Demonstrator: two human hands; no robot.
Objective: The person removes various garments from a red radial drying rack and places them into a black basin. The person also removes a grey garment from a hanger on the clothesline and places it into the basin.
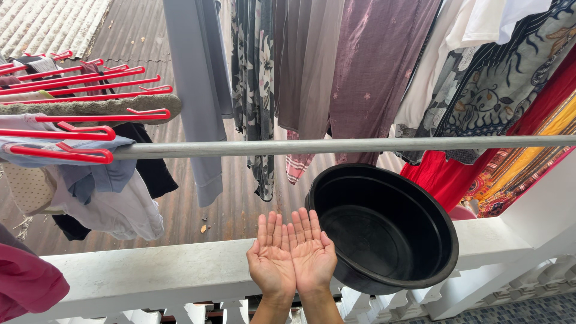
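- red rack point(78, 114) at far left carries folded clothes.
- our left hand point(271, 261) lies open, palm up, holding nothing, above the white ledge point(150, 276).
- our right hand point(312, 252) is open too, palm up, its edge touching the left.
- black basin point(384, 231) sits empty on the ledge, just right of our right hand.
- grey pole point(336, 145) runs across, clothes hanging behind.
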